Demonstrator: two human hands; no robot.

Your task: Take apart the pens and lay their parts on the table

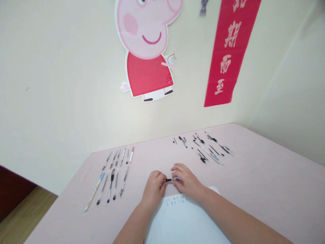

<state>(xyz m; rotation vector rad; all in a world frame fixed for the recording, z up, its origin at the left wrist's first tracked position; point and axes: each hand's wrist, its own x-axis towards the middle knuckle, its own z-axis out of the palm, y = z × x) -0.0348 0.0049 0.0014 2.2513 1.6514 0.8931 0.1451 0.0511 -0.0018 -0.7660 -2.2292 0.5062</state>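
Both my hands are around one pen, which lies sideways between them with a dark section at its middle. The fingers of my left hand are closed on its left end. At the right end, the thumb and fingers of my right hand pinch a clear part of the pen. Just below my hands lies a white sheet with small rows of dark handwriting along its top edge. My forearms cross the sides of the sheet and hide parts of it.
Several whole pens lie in two rows on the left of the pink-covered table. Toward the back right are several loose pen parts, with dark caps and thin tubes. Behind the table, the wall carries a cartoon pig cutout and a red banner.
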